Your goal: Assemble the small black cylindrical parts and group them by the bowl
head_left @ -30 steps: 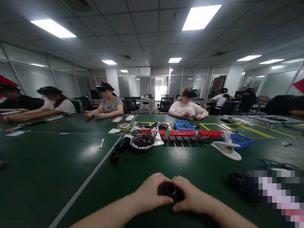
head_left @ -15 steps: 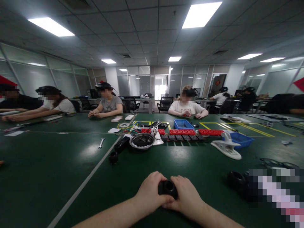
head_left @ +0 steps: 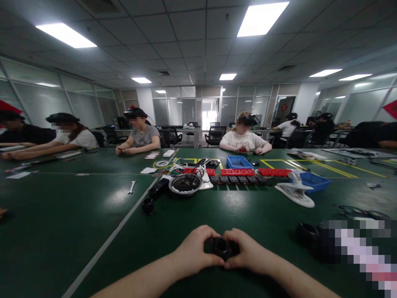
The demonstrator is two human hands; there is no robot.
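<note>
Holding a small black ring part [head_left: 221, 247] between both hands: left hand [head_left: 194, 250] and right hand [head_left: 248, 253] pinch it w/ thumbs & fingertips, low over the green table [head_left: 77, 215] near its front edge. Opening faces up (prob. so the inside is visible). A similar black ring [head_left: 148, 205] lies well apart, to the left.

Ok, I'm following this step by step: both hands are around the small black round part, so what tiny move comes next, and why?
Probably a slight twist of the black round part: the left hand and right hand grip it from opposite sides just above the green table, its opening facing up.
</note>
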